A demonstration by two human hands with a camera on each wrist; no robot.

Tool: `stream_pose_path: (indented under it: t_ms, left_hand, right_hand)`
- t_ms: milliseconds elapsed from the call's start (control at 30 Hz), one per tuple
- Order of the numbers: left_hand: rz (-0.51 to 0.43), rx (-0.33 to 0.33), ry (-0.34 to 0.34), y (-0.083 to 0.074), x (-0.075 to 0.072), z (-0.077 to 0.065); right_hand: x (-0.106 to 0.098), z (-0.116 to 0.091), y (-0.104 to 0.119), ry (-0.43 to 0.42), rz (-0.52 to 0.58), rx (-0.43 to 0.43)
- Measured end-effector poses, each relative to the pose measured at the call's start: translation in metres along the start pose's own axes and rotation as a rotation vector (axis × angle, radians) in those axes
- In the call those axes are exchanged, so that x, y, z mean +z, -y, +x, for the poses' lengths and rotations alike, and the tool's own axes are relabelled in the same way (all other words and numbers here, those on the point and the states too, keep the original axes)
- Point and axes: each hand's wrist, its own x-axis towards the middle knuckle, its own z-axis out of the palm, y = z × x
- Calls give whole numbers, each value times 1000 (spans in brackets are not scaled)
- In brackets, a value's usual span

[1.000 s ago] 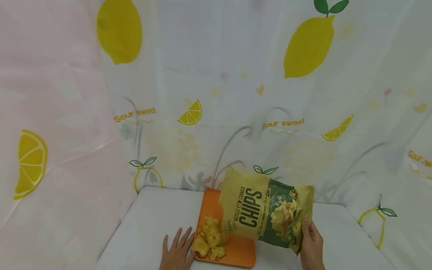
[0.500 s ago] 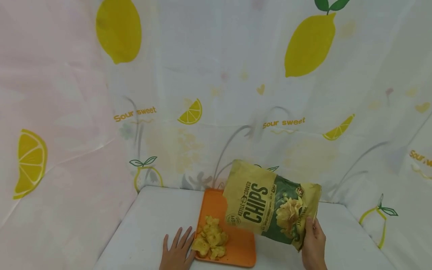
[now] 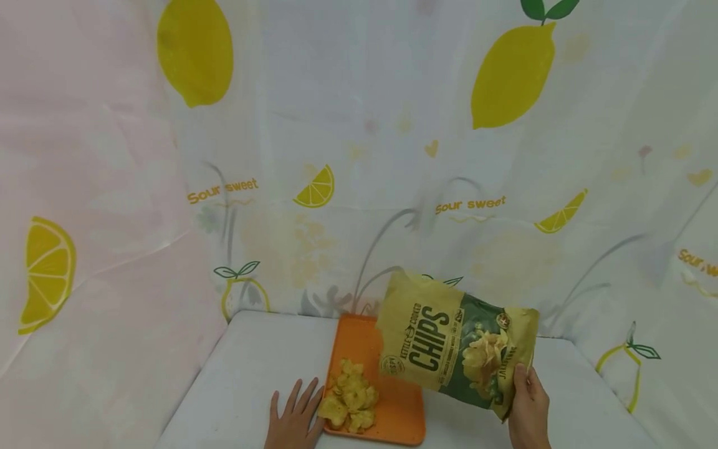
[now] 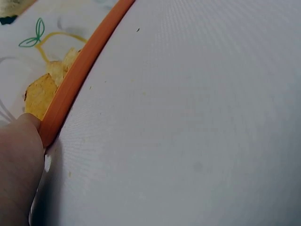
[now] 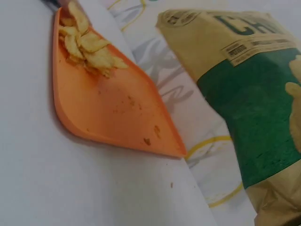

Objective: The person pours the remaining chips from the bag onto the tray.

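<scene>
Shifted rightward, the gold-and-green rectangular chip bag (image 3: 451, 346) is held by the right hand (image 3: 530, 406); the left hand (image 3: 294, 416) is spread.

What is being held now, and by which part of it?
The right hand holds the chip bag by its right end, near the lower corner in the head view. The left hand touches the edge of the orange tray.

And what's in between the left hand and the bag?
In the head view, a pile of chips and part of the orange tray under it lie between the left hand and the bag.
</scene>
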Motion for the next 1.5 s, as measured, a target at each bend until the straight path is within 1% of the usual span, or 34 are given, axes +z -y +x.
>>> stream_pose_path:
  t_ms: [67, 100, 167, 233, 267, 333, 400, 500, 533, 567, 633, 700, 767, 867, 900, 967, 1000, 1067, 1100, 1133, 1167, 1200, 1233, 1300, 1333, 1367, 1433, 1500]
  left_hand:
    - [7, 5, 14, 0, 1, 0]
    - [4, 5, 20, 0, 1, 0]
    - [9, 8, 30, 0, 2, 0]
    - [16, 10, 33, 1, 2, 0]
    - [19, 10, 29, 1, 2, 0]
    - [21, 13, 15, 0, 2, -1]
    - [25, 15, 7, 0, 3, -1]
    - [19, 7, -3, 1, 5, -2]
    - [22, 7, 3, 1, 5, -1]
    - [19, 5, 5, 1, 5, -1]
    - [13, -3, 5, 2, 6, -1]
    - [16, 0, 12, 2, 6, -2]
    - [13, 3, 7, 3, 7, -2]
    - [19, 9, 8, 4, 8, -1]
    - [22, 8, 12, 4, 8, -1]
    - [18, 5, 15, 3, 8, -1]
    - [18, 7, 16, 3, 7, -1]
    - [12, 8, 28, 3, 6, -1]
    - [10, 9, 37, 3, 5, -1]
    - [7, 11, 40, 3, 4, -1]
    - [7, 11, 44, 3, 3, -1]
    - [6, 12, 46, 3, 3, 0]
    - [7, 9, 48, 3, 2, -1]
    - [9, 8, 40, 2, 3, -1]
    - [12, 10, 31, 2, 3, -1]
    - [13, 11, 25, 2, 3, -1]
    - [18, 9, 12, 2, 5, 0]
    - [17, 7, -2, 1, 6, 0]
  right_hand:
    - [-2, 1, -3, -8, 51, 6]
    - [-3, 1, -5, -8, 49, 0]
    - [-5, 4, -11, -1, -8, -13]
    - [-8, 9, -19, 12, -31, -38]
    - [-9, 12, -23, 22, -20, -40]
    - [-13, 17, -30, 43, 76, -56]
    - [-15, 20, -34, 45, 166, -80]
    - [-13, 19, -29, 35, 106, -75]
    - [-12, 16, -26, 20, 65, -59]
    - [-10, 14, -23, 10, 55, -43]
    - [-8, 7, -17, 4, 87, 0]
    - [-7, 2, -13, -8, 151, 14]
    - [-7, 0, -11, -26, 146, 9]
    - [-9, 0, -11, -42, 29, -12]
    - [-9, 1, -11, -38, 23, -20]
    - [-11, 1, -10, -27, 96, -17]
    - [-12, 2, -11, -24, 111, -14]
    - [-13, 2, -9, -9, 97, -22]
    - [-13, 3, -9, -13, 77, -23]
    - [-14, 3, -8, -18, 30, -22]
    - [-15, 4, -9, -12, -19, -17]
    - [-16, 5, -9, 0, -46, -11]
    - [-17, 6, -11, 13, -37, -13]
    - [-18, 7, -14, 18, 26, -5]
    - [-18, 8, -17, 20, 73, -22]
    - [-18, 9, -19, 20, 83, -32]
    - [-17, 9, -21, -3, 26, -73]
    - [-17, 10, -22, -28, -34, -93]
